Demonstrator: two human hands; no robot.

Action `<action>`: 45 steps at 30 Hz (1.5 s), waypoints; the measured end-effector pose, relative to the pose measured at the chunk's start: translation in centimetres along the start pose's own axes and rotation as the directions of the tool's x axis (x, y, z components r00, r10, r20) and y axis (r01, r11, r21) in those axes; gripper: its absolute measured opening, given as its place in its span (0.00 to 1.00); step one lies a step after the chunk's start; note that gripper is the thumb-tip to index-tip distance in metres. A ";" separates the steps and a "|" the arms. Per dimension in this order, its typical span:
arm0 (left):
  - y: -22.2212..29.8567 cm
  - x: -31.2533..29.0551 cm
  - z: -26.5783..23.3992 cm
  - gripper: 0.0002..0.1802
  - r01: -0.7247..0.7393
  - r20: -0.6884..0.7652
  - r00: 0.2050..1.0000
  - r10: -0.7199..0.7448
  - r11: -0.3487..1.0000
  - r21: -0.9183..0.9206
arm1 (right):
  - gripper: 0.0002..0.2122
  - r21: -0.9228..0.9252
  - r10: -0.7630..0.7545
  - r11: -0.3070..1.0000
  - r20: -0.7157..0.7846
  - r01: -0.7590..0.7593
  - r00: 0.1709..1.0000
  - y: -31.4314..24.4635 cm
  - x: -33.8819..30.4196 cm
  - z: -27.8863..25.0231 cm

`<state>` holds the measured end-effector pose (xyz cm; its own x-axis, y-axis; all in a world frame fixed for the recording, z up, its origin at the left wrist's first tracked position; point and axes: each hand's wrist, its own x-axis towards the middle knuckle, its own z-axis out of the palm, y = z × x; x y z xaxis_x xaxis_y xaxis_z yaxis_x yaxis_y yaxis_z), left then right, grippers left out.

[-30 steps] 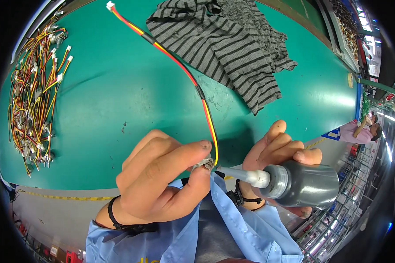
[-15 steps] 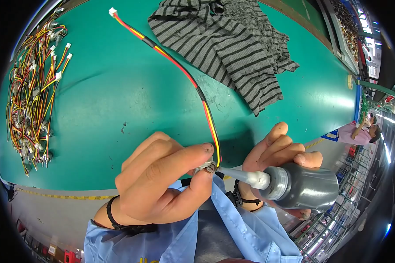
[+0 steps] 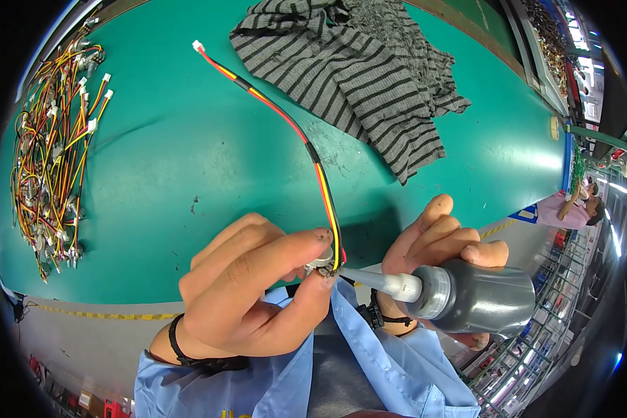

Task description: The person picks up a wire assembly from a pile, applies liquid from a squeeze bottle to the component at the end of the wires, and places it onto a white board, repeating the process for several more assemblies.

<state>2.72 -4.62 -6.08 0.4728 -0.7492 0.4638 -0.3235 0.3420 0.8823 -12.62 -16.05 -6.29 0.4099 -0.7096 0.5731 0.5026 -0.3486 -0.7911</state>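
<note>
Between thumb and forefinger, my left hand [image 3: 247, 282] pinches a small round metal potentiometer [image 3: 320, 262]. From its terminals a red, yellow and black wire lead [image 3: 323, 182] rises and curves away to the far left, ending in a white plug [image 3: 197, 45]. Black tape bands wrap the lead in places. My right hand [image 3: 442, 240] is closed around a squeeze bottle [image 3: 488, 296] of dark grey content, tipped on its side. The bottle's pale nozzle [image 3: 373, 279] points left, its tip at the terminals; whether it touches them I cannot tell.
A pile of similar wired parts [image 3: 52, 160] lies on the green table [image 3: 153, 202] at the left. Crumpled striped grey cloth [image 3: 369, 76] lies at the far middle. A tape roll [image 3: 554, 128] sits near the right edge. Another person in pink [image 3: 563, 210] is off to the right.
Both hands have shifted slightly left with the potentiometer and the bottle. The plug end of the lead has swung a little nearer and to the right.
</note>
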 end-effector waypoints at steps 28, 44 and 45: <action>-0.1 -0.2 0.2 0.18 0.003 -0.013 1.000 -0.004 1.000 -0.016 | 0.35 0.027 -0.016 1.000 0.153 0.012 0.988 0.2 0.0 -1.7; 0.0 -1.0 0.5 0.18 0.061 -0.054 0.996 -0.064 0.997 -0.054 | 0.14 -0.059 0.014 0.998 -0.075 -0.018 0.997 0.1 -0.2 0.2; -0.1 -1.2 0.5 0.18 0.064 -0.061 0.996 -0.068 0.996 -0.057 | 0.14 -0.058 0.015 0.998 -0.078 -0.019 0.997 0.1 -0.2 0.2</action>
<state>1.81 -4.04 -6.73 0.5425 -0.7349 0.4070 -0.2453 0.3248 0.9134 -12.46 -15.82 -6.46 0.3563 -0.7604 0.5429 0.4500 -0.3696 -0.8130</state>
